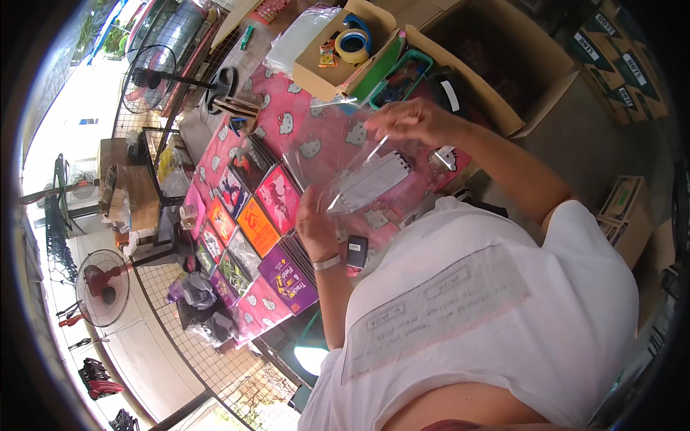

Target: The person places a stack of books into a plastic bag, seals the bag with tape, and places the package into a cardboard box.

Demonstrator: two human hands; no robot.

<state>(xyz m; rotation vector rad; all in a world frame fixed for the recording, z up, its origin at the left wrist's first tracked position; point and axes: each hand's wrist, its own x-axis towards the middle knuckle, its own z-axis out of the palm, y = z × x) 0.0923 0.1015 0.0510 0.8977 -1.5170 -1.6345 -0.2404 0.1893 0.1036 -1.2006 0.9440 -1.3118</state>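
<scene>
Between my hands stretches a clear plastic bag point(309, 152), thin and shiny. My right hand point(415, 121), fingers bent together, grips one edge of it. My left hand point(313, 224), with a pale band at the wrist, is closed on its near left side. A white spiral notepad point(375, 181) lies beneath or inside the plastic; I cannot tell which. Left of my left hand are stacked notebooks: an orange one point(257, 227), a pink one point(278, 199) and a purple one point(287, 279). A small dark box-like thing point(356, 251) lies near my left wrist.
A pink patterned tablecloth point(251, 307) covers the table. At its far side stand a cardboard box point(316, 72) holding a tape roll point(352, 46), a green basket point(402, 72), and a large open carton point(535, 93). Two fans, one a black-bladed fan point(103, 287), stand left.
</scene>
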